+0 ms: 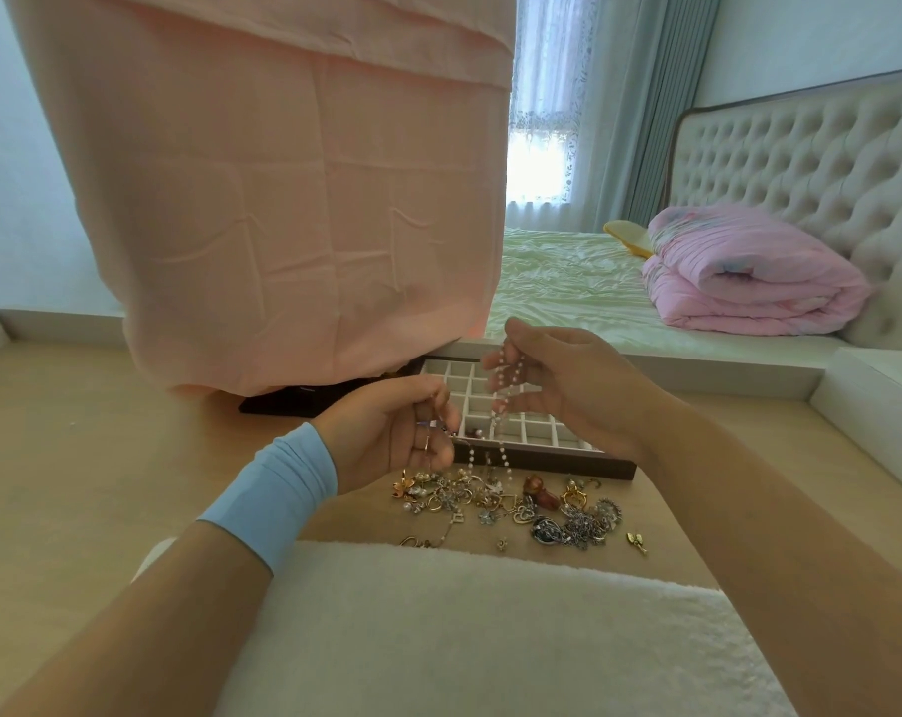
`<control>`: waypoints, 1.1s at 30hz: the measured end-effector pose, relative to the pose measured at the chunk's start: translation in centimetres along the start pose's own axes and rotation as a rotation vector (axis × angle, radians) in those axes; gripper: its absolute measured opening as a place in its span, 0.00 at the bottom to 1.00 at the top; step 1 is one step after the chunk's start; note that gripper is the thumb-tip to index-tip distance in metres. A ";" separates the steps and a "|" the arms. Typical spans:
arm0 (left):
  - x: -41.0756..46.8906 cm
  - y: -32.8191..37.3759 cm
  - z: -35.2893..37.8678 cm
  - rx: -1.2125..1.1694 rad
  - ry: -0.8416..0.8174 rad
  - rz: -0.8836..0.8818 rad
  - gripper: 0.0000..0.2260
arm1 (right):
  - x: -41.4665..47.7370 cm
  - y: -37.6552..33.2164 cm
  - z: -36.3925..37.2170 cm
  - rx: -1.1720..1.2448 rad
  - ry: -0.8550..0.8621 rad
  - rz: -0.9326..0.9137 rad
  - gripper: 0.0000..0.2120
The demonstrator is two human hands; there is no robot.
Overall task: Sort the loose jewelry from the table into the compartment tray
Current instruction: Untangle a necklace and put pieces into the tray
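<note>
A dark-framed compartment tray (583, 465) with many small white cells lies on the wooden table, partly behind my hands. A pearl bead chain (503, 442) hangs from my right hand (568, 390), which pinches its upper end above the tray. My left hand (397, 432), with a blue cuff at the wrist, grips the chain's other end near the tray's left front corner. A pile of loose jewelry (516, 507) in gold and silver spreads on the table in front of the tray. A small item sits in one front cell (474, 433).
A large pink cloth (283, 199) hangs over something at the back left, reaching the tray's far corner. A white fluffy pad (490, 628) lies at the table's near edge. A bed with a folded pink quilt (749, 282) stands behind.
</note>
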State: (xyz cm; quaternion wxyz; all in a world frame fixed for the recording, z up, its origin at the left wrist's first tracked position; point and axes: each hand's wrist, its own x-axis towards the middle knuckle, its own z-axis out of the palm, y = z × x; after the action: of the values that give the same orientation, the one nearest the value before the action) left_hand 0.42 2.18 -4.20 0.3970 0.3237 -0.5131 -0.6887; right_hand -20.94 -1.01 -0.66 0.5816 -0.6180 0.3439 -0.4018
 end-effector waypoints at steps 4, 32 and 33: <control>0.5 0.1 0.2 0.332 0.186 0.028 0.06 | 0.1 -0.2 0.3 -0.117 0.035 -0.057 0.18; 2.6 7.8 5.5 0.521 0.272 0.125 0.06 | -1.1 -3.1 -1.6 -0.330 0.095 -0.124 0.18; 2.8 8.1 5.6 0.547 0.278 0.121 0.06 | -1.1 -3.0 -1.9 -0.332 0.097 -0.117 0.20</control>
State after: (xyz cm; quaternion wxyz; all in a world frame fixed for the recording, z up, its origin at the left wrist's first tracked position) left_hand -3.94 1.00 5.02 0.4020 0.4782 -0.6385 -0.4495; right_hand -23.19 -0.62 2.27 0.4301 -0.7045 0.3966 -0.4018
